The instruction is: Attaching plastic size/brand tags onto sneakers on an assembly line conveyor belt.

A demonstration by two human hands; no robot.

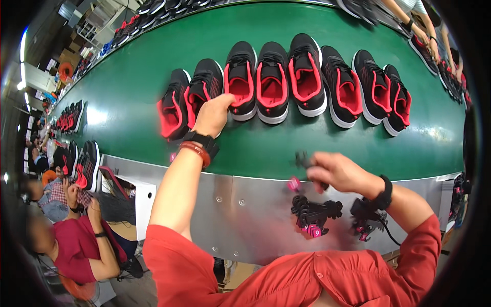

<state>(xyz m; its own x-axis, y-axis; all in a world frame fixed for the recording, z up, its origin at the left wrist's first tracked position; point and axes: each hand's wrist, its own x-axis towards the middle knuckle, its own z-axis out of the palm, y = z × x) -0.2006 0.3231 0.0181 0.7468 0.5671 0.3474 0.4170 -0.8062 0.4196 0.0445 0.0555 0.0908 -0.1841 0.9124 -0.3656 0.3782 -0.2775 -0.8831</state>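
Several black sneakers with red linings and white soles stand in a row on the green work surface, toes pointing away from me. My left hand [214, 115] is closed at the heel of the second sneaker [205, 77] from the left, its fingertips against the collar of the third sneaker [239, 88]; some fingers are hidden. The leftmost sneaker [174, 110] is blurred. Over the near edge, my right hand [335, 171] grips a small black plastic shoe hanger [302, 159], smeared by motion. A pink tag [293, 183] shows just below it.
A pile of black hangers [313, 212] with pink tags lies on the metal ledge [255, 204], and a second bunch [364, 217] is under my right forearm. More sneakers [87, 163] stand at the left beside a seated co-worker [76, 245]. Another person's hands [427, 43] handle shoes at far right.
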